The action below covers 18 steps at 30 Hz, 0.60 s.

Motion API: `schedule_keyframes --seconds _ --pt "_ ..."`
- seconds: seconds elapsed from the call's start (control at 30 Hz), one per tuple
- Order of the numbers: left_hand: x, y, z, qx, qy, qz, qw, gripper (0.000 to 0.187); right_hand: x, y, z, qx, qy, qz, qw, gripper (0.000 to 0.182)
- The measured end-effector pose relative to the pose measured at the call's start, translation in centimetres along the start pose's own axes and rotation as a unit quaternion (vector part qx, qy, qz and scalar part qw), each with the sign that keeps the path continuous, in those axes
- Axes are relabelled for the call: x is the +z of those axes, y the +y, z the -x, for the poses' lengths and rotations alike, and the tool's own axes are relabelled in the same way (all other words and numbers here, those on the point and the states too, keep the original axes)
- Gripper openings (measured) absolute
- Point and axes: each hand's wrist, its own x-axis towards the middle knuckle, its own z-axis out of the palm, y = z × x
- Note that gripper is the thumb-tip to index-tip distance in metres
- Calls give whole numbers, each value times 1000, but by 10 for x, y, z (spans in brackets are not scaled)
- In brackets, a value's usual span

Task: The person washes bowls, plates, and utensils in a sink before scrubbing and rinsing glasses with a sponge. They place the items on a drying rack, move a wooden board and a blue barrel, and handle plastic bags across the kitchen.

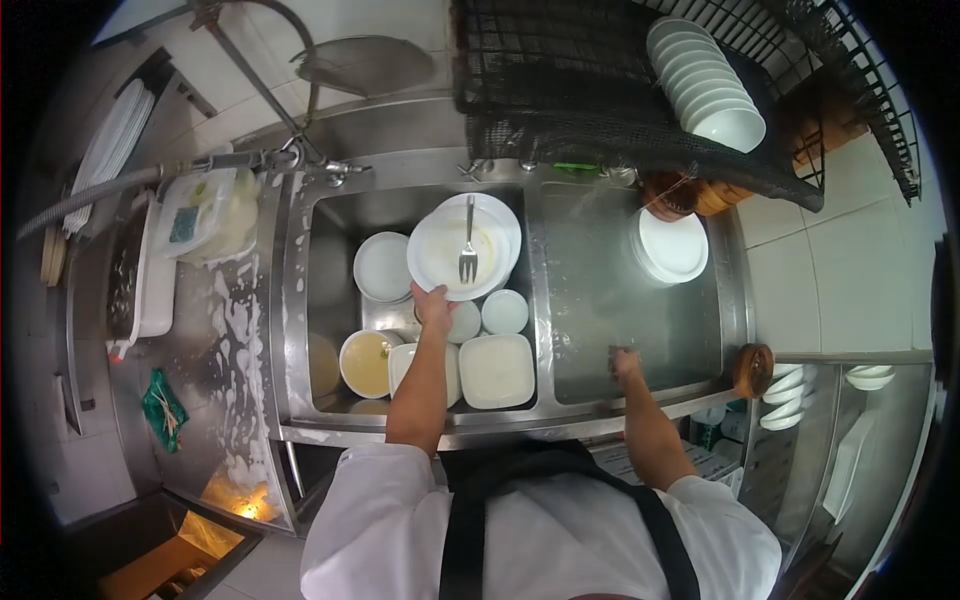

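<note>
My left hand (pixel 433 307) grips the near edge of a round white plate (pixel 437 252) over the left sink basin. A fork (pixel 468 240) lies on that plate, tines toward me, and another white plate shows beneath it. Below and around are white bowls (pixel 382 267), a round tub of yellowish liquid (pixel 369 364) and a square white container (pixel 497 371). My right hand (pixel 625 362) is at the cloudy water of the right basin (pixel 590 300), its fingers curled; whether it holds anything is hidden. A stack of white plates (pixel 672 246) stands at that basin's back right.
A black rack (pixel 600 140) with stacked white bowls (pixel 728 128) overhangs the right basin. A hose (pixel 100 192) and faucet (pixel 340 172) are at the back left. Plastic containers (pixel 205 215) and a green bag (pixel 163 410) sit left, on the foamy counter (pixel 215 330).
</note>
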Motion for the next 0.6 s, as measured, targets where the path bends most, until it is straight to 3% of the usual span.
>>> schedule_keyframes --seconds 0.1,0.13,0.2,0.3,0.33,0.37,0.4,0.43,0.5,0.57,0.6 --pt "22 3 -2 46 15 -69 996 60 -12 10 -13 36 -4 -24 999 16" --pt "21 -6 -16 74 51 -171 981 55 -14 12 -19 55 -10 -32 998 16" --pt "19 -24 -48 129 119 -366 914 46 -19 26 -41 53 19 -68 996 19" --pt "57 7 -10 227 239 -587 739 49 -19 28 -62 104 69 -134 983 25" --pt "71 16 -4 275 196 -598 727 49 -16 24 -66 131 86 -157 975 27" --pt "85 25 -3 322 152 -606 712 48 -14 19 -69 104 -110 -270 951 27" --pt "97 27 -7 365 106 -612 694 48 -13 11 -70 74 -300 -368 877 28" --pt "109 26 -12 364 59 -631 682 46 -12 3 -71 40 -473 -447 759 30" --pt "135 21 -24 360 -34 -664 655 43 35 -69 -23 101 -278 -397 869 39" --pt "153 13 -34 338 -49 -704 623 35 65 -137 26 66 -356 -343 867 46" --pt "160 9 -40 328 -57 -723 606 31 78 -164 50 37 -422 -350 835 44"
